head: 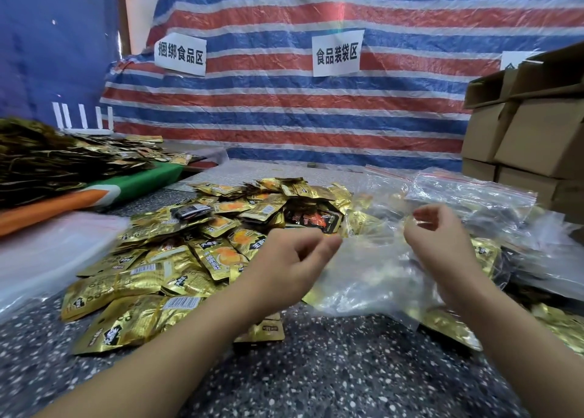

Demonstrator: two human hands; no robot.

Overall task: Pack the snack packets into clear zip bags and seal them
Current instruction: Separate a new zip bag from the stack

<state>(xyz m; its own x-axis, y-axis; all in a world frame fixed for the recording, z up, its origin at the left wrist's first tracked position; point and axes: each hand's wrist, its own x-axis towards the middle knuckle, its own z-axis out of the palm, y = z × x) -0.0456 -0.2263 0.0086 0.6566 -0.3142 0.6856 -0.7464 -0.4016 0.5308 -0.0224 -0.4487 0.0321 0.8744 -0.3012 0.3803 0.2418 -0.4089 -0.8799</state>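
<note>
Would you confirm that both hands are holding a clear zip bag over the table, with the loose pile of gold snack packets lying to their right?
Not quite: the head view shows the pile of gold snack packets to their left. Both the left hand and the right hand do hold the clear zip bag over the table.

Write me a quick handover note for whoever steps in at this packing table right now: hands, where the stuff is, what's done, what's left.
Left hand: pinching the left corner of the clear plastic zip bag.
Right hand: pinching its right corner; the bag is spread between both hands and looks to have gold packets in it.
Loose gold foil snack packets: heaped on the speckled grey table, left of the bag.
Other clear red-strip zip bags: piled behind the right hand; contents hard to tell.
Brown cardboard boxes: stacked far right.
Done: unclear how many bags.
Left: seal this bag, then pack the loose heap.
</note>
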